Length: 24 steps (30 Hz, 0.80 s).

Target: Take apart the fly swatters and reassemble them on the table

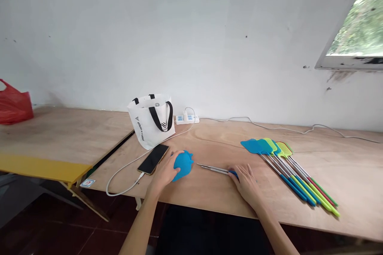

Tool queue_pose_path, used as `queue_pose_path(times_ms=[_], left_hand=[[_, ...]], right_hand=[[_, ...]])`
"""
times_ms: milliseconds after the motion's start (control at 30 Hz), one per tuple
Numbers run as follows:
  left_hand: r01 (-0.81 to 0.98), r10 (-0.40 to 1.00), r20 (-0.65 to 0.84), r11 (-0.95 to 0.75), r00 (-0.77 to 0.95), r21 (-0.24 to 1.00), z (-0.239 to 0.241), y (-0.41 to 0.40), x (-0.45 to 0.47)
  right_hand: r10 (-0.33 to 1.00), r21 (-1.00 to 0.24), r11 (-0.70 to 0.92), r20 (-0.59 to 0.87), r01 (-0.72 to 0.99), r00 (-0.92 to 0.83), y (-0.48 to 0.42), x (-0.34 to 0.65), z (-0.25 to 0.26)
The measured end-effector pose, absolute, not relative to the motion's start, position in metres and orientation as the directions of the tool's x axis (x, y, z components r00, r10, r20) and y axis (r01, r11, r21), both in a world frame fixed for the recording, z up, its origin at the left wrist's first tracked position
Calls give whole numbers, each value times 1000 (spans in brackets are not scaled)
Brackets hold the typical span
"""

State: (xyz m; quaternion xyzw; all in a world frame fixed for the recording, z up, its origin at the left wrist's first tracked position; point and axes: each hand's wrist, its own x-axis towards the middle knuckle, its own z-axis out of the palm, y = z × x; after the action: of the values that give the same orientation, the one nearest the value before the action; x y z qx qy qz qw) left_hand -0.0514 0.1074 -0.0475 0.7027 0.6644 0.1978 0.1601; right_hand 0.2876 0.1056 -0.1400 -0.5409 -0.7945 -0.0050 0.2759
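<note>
Near the middle of the table, my left hand [167,167] is closed around blue fly swatter heads [183,164], whose stubby sockets point to the right. My right hand [245,183] is closed over the blue handle ends of thin metal fly swatter rods [214,168]; most of the grips are hidden under the palm. The rods' free tips point left toward the blue heads, with a small gap between. To the right, several finished-looking fly swatters [295,171] in blue, yellow-green and red lie fanned together.
A black phone [153,159] with a white charging cable [119,194] lies left of my left hand. Behind it stand a white tote bag [146,127] and a power strip [187,119] against the wall. Another table [60,135] with a red plastic bag [14,103] adjoins at left.
</note>
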Motion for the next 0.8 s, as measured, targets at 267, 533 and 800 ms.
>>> queue_pose_path(times_ms=[267,533,800], left_hand=[[392,963,269,-257,26,883,-66,126,-38],[219,944,276,-235,-179,947,-87,137,-14],[176,945,262,-229,-195,957,-88,137,-13]], right_hand=[[822,-232,435,497,870,-278,107,287,-140],[841,-373,439,491,817,-227,108,290,-135],[838,-407,453,498,793,-223,107,290,-132]])
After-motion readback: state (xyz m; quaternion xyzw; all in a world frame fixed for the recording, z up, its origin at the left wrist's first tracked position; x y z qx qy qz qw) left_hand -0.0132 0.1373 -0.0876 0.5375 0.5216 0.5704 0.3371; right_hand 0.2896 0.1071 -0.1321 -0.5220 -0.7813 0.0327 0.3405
